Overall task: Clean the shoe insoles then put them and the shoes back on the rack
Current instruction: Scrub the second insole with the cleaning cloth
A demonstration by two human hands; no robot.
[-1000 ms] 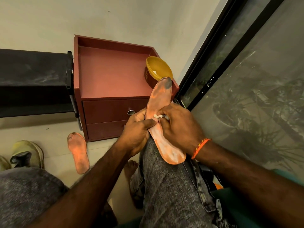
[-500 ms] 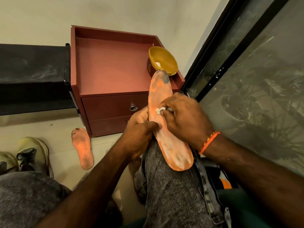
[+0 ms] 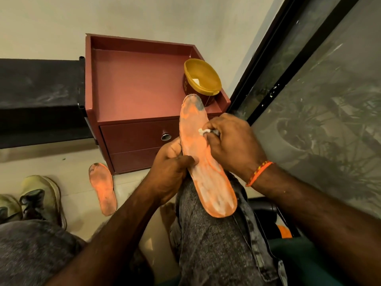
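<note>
An orange insole (image 3: 203, 159) lies lengthwise along the person's right knee, its grey-smudged toe pointing to 12 o'clock, over the front edge of the red drawer unit (image 3: 136, 89). The left hand (image 3: 172, 170) grips its 9 o'clock edge, thumb laid across the top face and fingers curled beneath. The right hand (image 3: 233, 145), at 3 o'clock of the insole, has its fingers curled tight round a small white wad (image 3: 203, 131) and presses it against the insole's upper face.

On the unit's top, at its 2 o'clock corner, stands a yellow bowl (image 3: 203, 79) with a white scrap inside; the insole's toe hides part of its base. A second orange insole (image 3: 103, 188) lies flat on the floor at 9 o'clock of the knee, just in front of the unit. Further to 9 o'clock, a pale yellow-green shoe (image 3: 41, 199) stands on the floor, partly cut off by the left thigh. A black bench (image 3: 39, 100) abuts the unit's left side, and a dusty glass pane (image 3: 321, 120) fills the 3 o'clock side.
</note>
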